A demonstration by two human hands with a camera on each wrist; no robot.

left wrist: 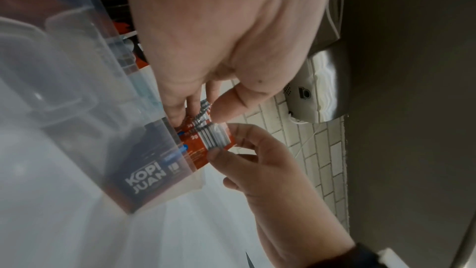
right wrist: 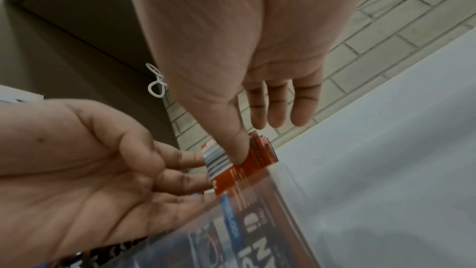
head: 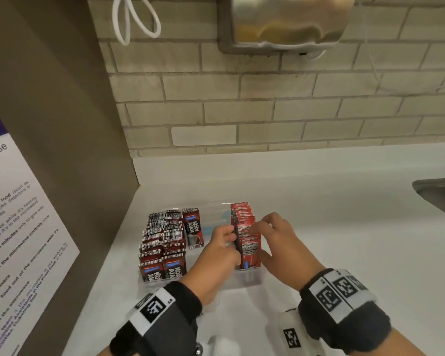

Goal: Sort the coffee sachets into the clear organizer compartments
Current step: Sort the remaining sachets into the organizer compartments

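A clear organizer sits on the white counter. Its left compartments hold several red-and-black Kopi Juan sachets, and one sachet leans in the middle compartment. A row of upright red sachets fills the right compartment. My left hand is at the row's left side, and in the left wrist view its thumb and fingers pinch the sachet tops. My right hand grips the row from the right, thumb pressed on the front sachets.
A brown side panel with a printed notice walls the left. A steel sink lies at the far right. A steel wall unit and a white cord hang on the brick wall.
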